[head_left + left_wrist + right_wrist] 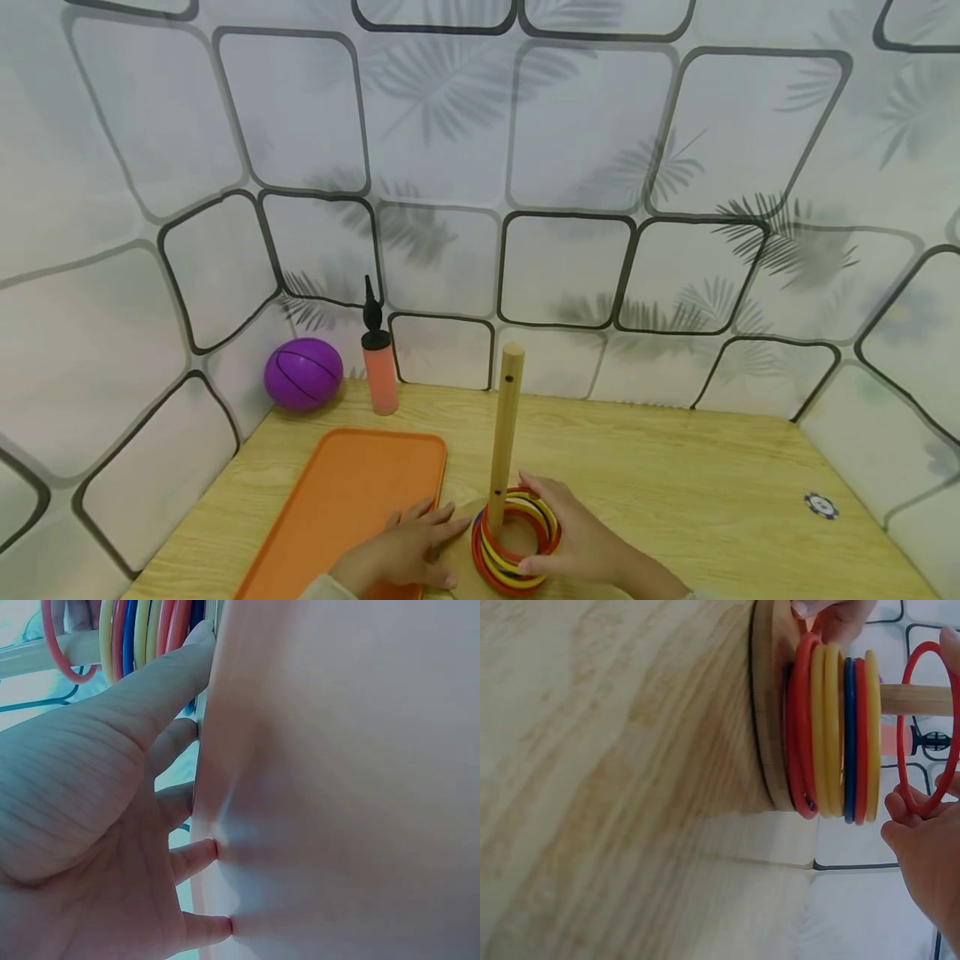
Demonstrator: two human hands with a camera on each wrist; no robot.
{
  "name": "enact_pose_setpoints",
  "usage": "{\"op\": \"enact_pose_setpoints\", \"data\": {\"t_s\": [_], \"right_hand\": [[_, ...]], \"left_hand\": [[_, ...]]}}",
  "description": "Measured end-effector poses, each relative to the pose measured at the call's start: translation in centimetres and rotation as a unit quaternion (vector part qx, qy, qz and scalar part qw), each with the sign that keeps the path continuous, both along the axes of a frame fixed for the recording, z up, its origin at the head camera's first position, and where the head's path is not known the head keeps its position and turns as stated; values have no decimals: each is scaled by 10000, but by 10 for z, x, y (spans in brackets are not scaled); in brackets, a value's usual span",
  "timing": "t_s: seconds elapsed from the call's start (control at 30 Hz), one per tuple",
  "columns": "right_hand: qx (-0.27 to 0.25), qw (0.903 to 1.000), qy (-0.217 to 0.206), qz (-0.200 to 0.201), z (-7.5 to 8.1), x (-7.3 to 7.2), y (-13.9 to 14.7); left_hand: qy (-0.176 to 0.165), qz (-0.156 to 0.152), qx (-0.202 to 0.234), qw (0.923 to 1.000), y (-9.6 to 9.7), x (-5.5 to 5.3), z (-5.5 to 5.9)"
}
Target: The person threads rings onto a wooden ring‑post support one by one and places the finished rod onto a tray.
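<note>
A wooden post (pixel 507 433) rises from a round wooden base (pixel 769 712). Stacked around its foot are several red, yellow and blue rings (pixel 831 735). My right hand (pixel 581 537) grips a red ring (pixel 902 754) between thumb and fingers. That ring encircles the post and stands apart above the stack, as the right wrist view shows. On the other side, my left hand (pixel 408 546) lies with its fingers spread over the edge of the base and the orange tray (pixel 360 483). Its thumb reaches close to the lowest rings in the left wrist view.
Behind the tray, a purple ball (pixel 303 373) sits in the back left corner. Beside it stands a pink hand pump (pixel 381 375) with a black top. A poker chip (pixel 821 506) lies far right on the wooden table (pixel 675 467). Patterned cloth walls surround the table's back and sides.
</note>
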State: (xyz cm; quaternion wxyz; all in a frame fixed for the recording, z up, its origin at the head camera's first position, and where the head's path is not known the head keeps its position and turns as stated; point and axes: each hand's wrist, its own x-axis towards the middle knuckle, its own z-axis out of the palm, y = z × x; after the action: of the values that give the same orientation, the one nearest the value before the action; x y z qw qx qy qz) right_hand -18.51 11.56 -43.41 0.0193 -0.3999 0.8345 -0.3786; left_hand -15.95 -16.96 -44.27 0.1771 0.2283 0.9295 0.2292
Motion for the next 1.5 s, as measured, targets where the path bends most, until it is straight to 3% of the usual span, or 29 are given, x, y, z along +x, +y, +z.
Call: {"op": "enact_pose_setpoints", "data": {"t_s": [0.3, 0.53, 0.73, 0.83, 1.0, 1.07, 1.2, 1.37, 1.5], "right_hand": [[53, 9998, -127, -143, -12, 4, 7], [-194, 9971, 727, -93, -19, 5, 21], [-376, 9912, 1252, -212, -11, 4, 22], [-648, 9916, 1122, -36, -2, 2, 19], [-1250, 9905, 341, 454, 17, 1, 9], [-1369, 9890, 6, 561, 24, 2, 2], [-1483, 9861, -256, 701, 34, 2, -16], [-1823, 9783, -407, 894, 35, 0, -36], [-1959, 9745, -568, 936, 32, 0, -43]], "left_hand": [[-19, -11, -23, 10000, -1, 2, -4], [8, -24, 0, 10000, -4, 3, -7], [21, 9, 23, 10000, -6, 5, -8], [99, -21, -19, 9999, -6, 5, -8], [252, -64, 10, 9997, -5, 4, -7], [293, -87, 144, 9994, -6, 4, -6], [389, -105, 687, 9968, -15, 3, -1], [825, 5, 1321, 9878, -48, 0, 13], [1191, 328, 1316, 9836, -90, -1, 17]]}}
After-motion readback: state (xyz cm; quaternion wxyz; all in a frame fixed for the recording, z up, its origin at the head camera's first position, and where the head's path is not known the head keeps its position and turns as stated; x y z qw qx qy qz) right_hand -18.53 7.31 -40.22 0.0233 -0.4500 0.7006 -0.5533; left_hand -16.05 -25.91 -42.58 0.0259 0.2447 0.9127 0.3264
